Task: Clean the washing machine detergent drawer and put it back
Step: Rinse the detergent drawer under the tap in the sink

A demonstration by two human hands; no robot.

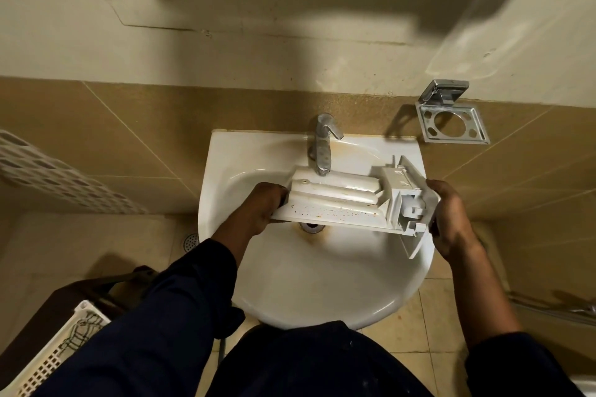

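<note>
Right now I hold the detergent drawer (348, 200) over the white washbasin (322, 287), one hand at each end. My left hand (258, 209) is closed around the narrow back end, fingers curled under its edge; my right hand (451, 219) is clasped on the wide front panel end. The drawer lies crosswise above the bowl, turned so its ribbed underside faces up at me, and brown specks and rusty stains run along the long flat strip nearest me.

Close around it, the chrome tap (322, 145) stands at the back of the basin, its spout ending just above the drawer's far edge, so the tap sits in the way of lifting the drawer straight back. Below the drawer the drain (311, 227) peeks out, ringed with an orange-brown stain. On the wall to the right a chrome tumbler holder (454, 122) sticks out, well apart from my right hand. A white perforated basket (54, 351) sits low on my left, and another white lattice surface (58, 171) shows higher on that side.

Behind the basin the wall is tan tile below and cream paint above, scuffed and marked. Pale floor tiles lie beneath, with a round floor drain (191, 242) left of the basin.
</note>
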